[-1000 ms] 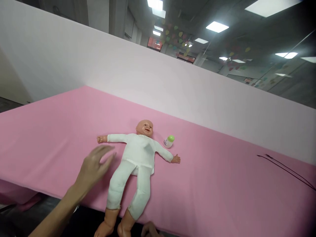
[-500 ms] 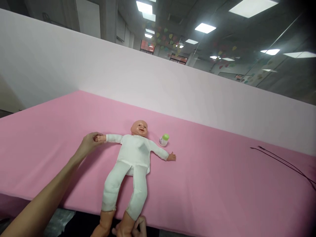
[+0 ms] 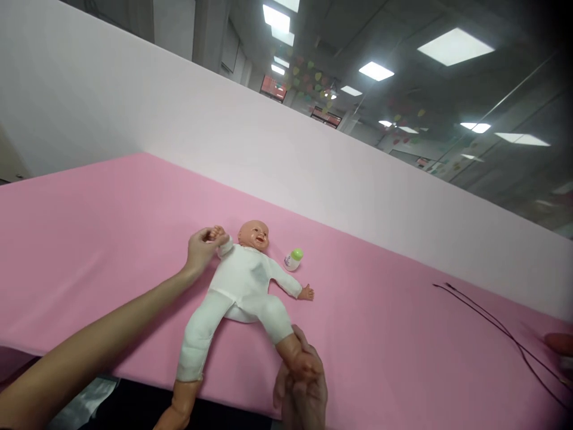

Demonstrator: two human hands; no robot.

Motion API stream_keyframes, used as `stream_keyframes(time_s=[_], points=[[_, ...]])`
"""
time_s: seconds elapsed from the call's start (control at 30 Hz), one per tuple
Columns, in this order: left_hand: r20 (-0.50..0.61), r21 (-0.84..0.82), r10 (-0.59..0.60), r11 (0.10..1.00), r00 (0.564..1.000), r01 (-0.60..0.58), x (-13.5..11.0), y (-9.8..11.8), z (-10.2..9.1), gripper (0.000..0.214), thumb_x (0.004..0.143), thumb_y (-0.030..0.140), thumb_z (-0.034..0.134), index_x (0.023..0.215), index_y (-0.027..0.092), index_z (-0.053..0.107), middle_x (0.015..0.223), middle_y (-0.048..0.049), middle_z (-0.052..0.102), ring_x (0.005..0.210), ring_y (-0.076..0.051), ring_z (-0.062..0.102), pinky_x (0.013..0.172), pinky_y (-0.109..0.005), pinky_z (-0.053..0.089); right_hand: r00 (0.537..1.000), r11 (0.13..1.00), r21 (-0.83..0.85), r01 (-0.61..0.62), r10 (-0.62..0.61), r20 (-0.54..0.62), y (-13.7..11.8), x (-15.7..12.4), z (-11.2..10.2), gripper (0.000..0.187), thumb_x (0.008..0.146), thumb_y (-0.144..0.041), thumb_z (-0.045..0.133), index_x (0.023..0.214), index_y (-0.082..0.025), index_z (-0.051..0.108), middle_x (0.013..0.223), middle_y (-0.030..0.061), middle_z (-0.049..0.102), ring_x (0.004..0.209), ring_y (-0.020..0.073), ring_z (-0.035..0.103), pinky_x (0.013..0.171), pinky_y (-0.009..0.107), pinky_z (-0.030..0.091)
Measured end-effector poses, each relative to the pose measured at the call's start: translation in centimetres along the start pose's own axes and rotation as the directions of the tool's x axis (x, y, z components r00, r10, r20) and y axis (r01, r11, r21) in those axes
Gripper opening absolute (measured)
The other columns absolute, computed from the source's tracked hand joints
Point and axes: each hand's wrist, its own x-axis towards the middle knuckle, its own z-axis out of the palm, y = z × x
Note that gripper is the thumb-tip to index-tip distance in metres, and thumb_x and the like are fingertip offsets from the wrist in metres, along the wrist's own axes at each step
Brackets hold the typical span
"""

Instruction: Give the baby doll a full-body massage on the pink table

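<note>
A baby doll [image 3: 242, 275] in a white top and trousers lies on its back on a pink-covered table [image 3: 380, 340]. My left hand [image 3: 201, 248] is closed around the doll's hand at the left, with that arm bent up beside its head. Below, my right hand [image 3: 307, 388] grips the doll's foot from underneath, holding that leg raised and turned out to the right. The other leg hangs past the table's front edge. Close to the doll's free arm lies a small baby bottle [image 3: 293, 259] with a green cap.
Thin black cables [image 3: 492, 322] run along the table at the right. A reddish-brown, blurred thing [image 3: 559, 343] shows at the right edge. A white partition [image 3: 286, 161] stands along the table's back.
My left hand has brought the doll's arm up and in towards its head. My right hand has lifted its foot up and to the right, bending that leg. The view has tilted.
</note>
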Motion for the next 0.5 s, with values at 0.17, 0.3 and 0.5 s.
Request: stream_keyframes(time_s=[0.17,0.3,0.5], points=[[0.172,0.151,0.121,0.977,0.978,-0.148,-2.2,-2.8,0.2,0.026,0.074,0.04,0.083,0.082,0.018,0.071,0.081,-0.0028,0.069,0.074,-0.017,0.061,0.069,-0.029,0.049,0.993,0.998,-0.015,-0.059,0.06,0.101,0.5,5.2,4.6,0.054,0.073,-0.043,0.088,0.119,-0.019,0.075,0.137,0.0179,0.067,0.084,0.0265,0.076,0.078,0.041,0.065],[0.202,0.124,0.142,0.978,0.969,-0.169,-2.1,-2.8,-0.3,0.022,0.074,0.038,0.083,0.08,0.019,0.073,0.082,-0.0035,0.07,0.076,-0.018,0.063,0.07,-0.029,0.049,0.993,0.995,-0.012,-0.098,0.098,0.062,1.4,6.2,6.9,0.056,0.075,-0.04,0.087,0.126,-0.022,0.073,0.145,0.0156,0.062,0.091,0.0255,0.077,0.089,0.042,0.063],[0.003,-0.044,-0.005,0.999,1.0,0.005,-0.6,-1.8,-0.6,0.024,0.075,0.039,0.081,0.076,0.018,0.069,0.079,-0.0025,0.067,0.075,-0.018,0.062,0.069,-0.029,0.049,0.995,0.995,0.052,-0.083,0.08,0.056,1.0,0.4,2.6,0.043,0.063,-0.043,0.095,0.099,-0.026,0.077,0.148,0.0165,0.059,0.067,0.0218,0.073,0.058,0.036,0.062]])
